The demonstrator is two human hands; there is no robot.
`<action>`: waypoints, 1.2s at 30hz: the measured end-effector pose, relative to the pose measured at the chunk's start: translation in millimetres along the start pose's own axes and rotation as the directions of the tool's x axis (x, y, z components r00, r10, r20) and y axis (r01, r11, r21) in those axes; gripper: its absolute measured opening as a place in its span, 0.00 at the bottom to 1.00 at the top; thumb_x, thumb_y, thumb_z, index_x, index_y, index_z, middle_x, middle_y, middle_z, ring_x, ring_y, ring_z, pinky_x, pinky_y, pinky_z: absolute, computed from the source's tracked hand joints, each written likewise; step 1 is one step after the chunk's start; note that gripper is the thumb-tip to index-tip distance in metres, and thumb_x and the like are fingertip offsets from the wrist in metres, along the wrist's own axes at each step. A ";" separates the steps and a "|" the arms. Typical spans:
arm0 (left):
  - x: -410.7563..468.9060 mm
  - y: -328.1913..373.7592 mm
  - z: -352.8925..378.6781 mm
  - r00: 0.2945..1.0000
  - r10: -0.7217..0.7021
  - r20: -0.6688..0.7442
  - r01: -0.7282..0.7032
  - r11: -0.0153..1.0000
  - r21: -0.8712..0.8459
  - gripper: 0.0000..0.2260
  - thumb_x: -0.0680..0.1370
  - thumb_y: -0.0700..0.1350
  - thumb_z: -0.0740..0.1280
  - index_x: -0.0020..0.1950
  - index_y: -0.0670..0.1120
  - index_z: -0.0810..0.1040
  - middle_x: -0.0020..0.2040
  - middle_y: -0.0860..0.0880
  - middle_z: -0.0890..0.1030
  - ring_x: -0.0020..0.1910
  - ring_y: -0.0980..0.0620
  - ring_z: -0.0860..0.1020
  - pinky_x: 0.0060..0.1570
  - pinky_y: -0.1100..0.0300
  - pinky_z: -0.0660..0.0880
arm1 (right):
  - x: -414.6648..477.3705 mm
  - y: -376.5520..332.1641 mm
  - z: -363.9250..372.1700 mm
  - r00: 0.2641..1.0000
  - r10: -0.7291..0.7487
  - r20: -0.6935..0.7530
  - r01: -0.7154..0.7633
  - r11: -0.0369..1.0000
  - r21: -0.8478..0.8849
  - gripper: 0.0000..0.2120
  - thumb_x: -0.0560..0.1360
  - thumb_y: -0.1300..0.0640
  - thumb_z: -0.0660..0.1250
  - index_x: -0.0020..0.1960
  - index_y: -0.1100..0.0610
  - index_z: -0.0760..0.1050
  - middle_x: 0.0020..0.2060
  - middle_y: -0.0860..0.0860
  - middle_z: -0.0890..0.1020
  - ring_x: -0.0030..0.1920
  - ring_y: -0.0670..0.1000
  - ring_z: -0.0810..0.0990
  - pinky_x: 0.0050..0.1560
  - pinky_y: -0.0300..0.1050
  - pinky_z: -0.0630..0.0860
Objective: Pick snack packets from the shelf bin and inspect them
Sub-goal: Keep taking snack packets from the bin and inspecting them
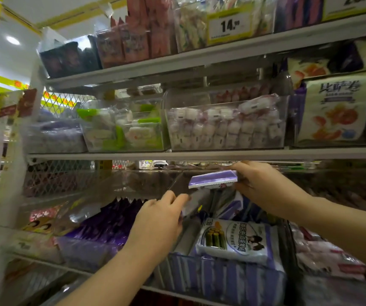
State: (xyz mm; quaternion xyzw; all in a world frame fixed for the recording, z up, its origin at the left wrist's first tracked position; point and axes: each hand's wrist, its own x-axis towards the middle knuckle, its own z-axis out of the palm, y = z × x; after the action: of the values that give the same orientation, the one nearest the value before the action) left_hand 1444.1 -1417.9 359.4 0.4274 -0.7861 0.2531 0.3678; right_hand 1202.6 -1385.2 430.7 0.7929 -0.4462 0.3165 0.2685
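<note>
One purple snack packet (213, 178) is pinched at its right edge by the right hand (259, 184), fingers closed on it, held flat and lifted clear above the shelf bin (222, 277), likely so its face can be read. Left hand (162, 219) sits lower and to the left, fingers curled loosely over the bin's contents; whether it grips anything I cannot tell. Below the right hand lies a white-and-purple packet (233, 241) atop the stock. Beside the left hand, dark purple sachets (111, 221) stand upright.
</note>
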 end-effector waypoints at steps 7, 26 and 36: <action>-9.9 3.1 0.2 0.939 0.102 0.330 -0.114 0.993 0.017 0.27 0.77 0.49 0.63 0.75 0.58 0.60 0.71 0.55 0.65 0.65 0.50 0.71 0.60 0.56 0.69 | -4.4 -8.3 -2.9 0.999 0.030 0.039 -0.030 1.000 -0.010 0.08 0.77 0.58 0.66 0.52 0.46 0.73 0.40 0.35 0.71 0.43 0.38 0.73 0.40 0.29 0.67; -66.9 -20.8 -48.1 0.736 -0.464 0.493 0.505 -0.110 -0.856 0.19 0.84 0.53 0.52 0.50 0.48 0.80 0.43 0.46 0.85 0.36 0.51 0.83 0.35 0.58 0.81 | -30.4 -142.3 18.0 0.987 -0.136 -0.089 0.156 0.950 0.271 0.19 0.73 0.69 0.67 0.63 0.59 0.78 0.61 0.53 0.79 0.58 0.54 0.80 0.58 0.52 0.76; -166.8 -42.3 -39.9 0.744 -0.369 0.557 0.445 -0.348 -0.825 0.16 0.73 0.48 0.67 0.57 0.43 0.80 0.51 0.40 0.84 0.44 0.44 0.85 0.39 0.51 0.82 | -83.8 -194.8 93.8 0.968 -0.251 -0.021 0.238 0.883 0.406 0.24 0.74 0.70 0.67 0.67 0.53 0.75 0.71 0.48 0.70 0.68 0.50 0.73 0.66 0.43 0.72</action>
State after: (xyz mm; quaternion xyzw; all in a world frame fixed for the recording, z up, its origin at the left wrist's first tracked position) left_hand 1555.6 -1329.8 254.4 0.2588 -0.4925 -0.5791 0.5959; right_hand 1364.6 -1317.4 279.2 0.8860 -0.2718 0.3530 0.1289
